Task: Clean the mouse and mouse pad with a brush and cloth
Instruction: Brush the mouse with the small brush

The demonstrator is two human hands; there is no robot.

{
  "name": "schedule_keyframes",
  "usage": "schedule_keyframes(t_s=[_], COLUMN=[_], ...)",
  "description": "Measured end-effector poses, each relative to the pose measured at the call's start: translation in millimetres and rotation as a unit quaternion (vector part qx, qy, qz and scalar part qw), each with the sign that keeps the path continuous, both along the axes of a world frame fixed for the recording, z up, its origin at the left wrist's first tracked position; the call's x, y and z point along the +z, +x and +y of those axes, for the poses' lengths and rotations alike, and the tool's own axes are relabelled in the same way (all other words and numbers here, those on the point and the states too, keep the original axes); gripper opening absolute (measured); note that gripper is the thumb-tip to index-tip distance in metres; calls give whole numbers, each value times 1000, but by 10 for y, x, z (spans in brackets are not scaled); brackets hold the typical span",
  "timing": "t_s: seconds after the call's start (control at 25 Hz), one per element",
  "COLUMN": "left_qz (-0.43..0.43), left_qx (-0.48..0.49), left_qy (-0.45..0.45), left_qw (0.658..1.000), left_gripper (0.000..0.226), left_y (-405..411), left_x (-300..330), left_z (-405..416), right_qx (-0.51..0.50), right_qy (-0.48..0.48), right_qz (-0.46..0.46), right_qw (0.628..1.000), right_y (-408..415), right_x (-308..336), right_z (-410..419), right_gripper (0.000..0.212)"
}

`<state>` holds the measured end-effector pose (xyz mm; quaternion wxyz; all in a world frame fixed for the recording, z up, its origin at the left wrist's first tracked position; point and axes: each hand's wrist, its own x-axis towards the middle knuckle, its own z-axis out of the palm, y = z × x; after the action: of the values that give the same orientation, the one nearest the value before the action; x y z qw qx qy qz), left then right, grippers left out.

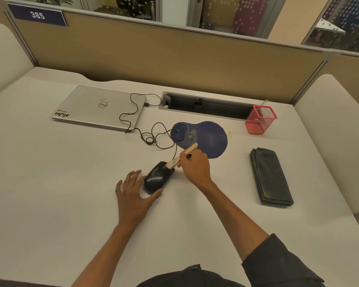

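Fingers (131, 179) of the left hand (133, 200) lie spread and flat on the desk (50, 193), the thumb touching the near end of the mouse (157, 179). Right hand (195, 168) pinches the wooden brush (182, 155), whose bristles rest on the mouse's far end. Just beyond lies the blue pad (207, 138), with yellowish specks on it. A folded dark cloth (270, 177) lies well to the right. Farther back sit a closed laptop (97, 107) and a red mesh cup (260, 122); a sign (37, 15) reads 385.
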<state>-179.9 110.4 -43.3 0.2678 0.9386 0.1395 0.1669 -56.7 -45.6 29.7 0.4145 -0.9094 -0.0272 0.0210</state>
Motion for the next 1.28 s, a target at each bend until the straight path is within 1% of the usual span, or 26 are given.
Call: schedule_keyframes(t_s=[0.08,0.24,0.44,0.64,0.76,0.88,1.0,1.08,1.16,1.28], left_qz=[2,-4,-6,-2,0,5,7,11,10,11], left_qx=[0,-2,0,-1,0,0,-2,-2,-3,-2], left_qy=[1,2,9,13,12,10,10,10,13,18], left_qw=[1000,1000,1000,1000,1000,1000,1000,1000,1000,1000], left_gripper=[79,83,79,79,80,85,87,86,83,83], left_y=[1,-4,-2,-6,-2,0,-6,-7,-9,-6], left_x=[7,14,9,0,1,0,0,2,4,20], left_z=[-4,-11,-15,-18,-24,-20,-18,-13,-12,-18], right_qx=[-4,-54,-11,-49,-13,24,9,16,60,137], right_qy=[17,28,42,22,12,-5,-38,-59,-75,-132], right_qz=[16,6,8,-10,-1,-1,-60,-75,-62,-79], right_qw=[1000,998,999,998,1000,1000,997,995,993,979], right_y=[20,-47,-211,-83,-110,-141,-72,-4,12,32], right_x=[49,93,18,74,15,-2,84,120,126,141], right_z=[-41,-13,4,2,28,26,28,44,63,16], right_gripper=[26,28,30,31,29,28,32,33,35,35])
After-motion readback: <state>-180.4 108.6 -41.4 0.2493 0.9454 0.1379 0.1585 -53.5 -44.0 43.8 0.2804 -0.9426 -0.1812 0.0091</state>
